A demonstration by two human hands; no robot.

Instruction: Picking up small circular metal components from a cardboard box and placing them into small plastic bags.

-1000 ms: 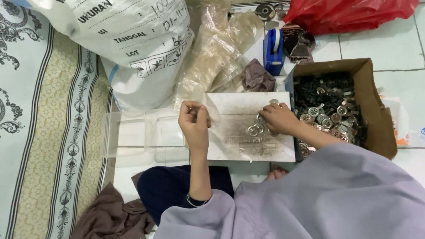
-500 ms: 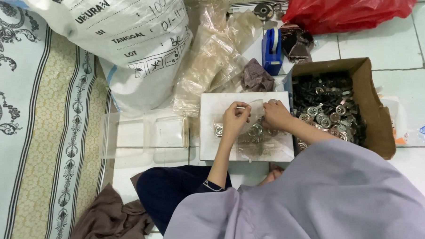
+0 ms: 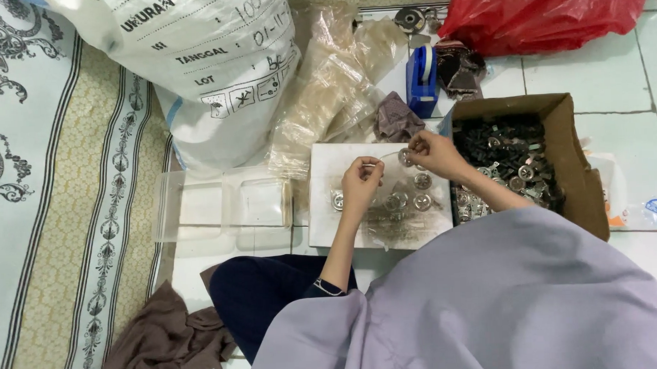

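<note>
Metal wire (image 3: pixel 386 158), thin and pale, now runs taut between both hands above the white board (image 3: pixel 322 206). A second ago the left hand (image 3: pixel 361 182) sat out at the board's left edge, away from the right; it has come in and pinches one wire end between thumb and fingertips. The right hand (image 3: pixel 429 153) has lifted off the board and grips a small round silver disc (image 3: pixel 405 158) at the wire's other end, fingers closed on it. So, by my read, the work has gone from picking parts to stringing one. More silver discs (image 3: pixel 409 200) lie loose on the board below, flat and shiny. The cardboard box (image 3: pixel 571 161) at right holds a dark heap of them.
</note>
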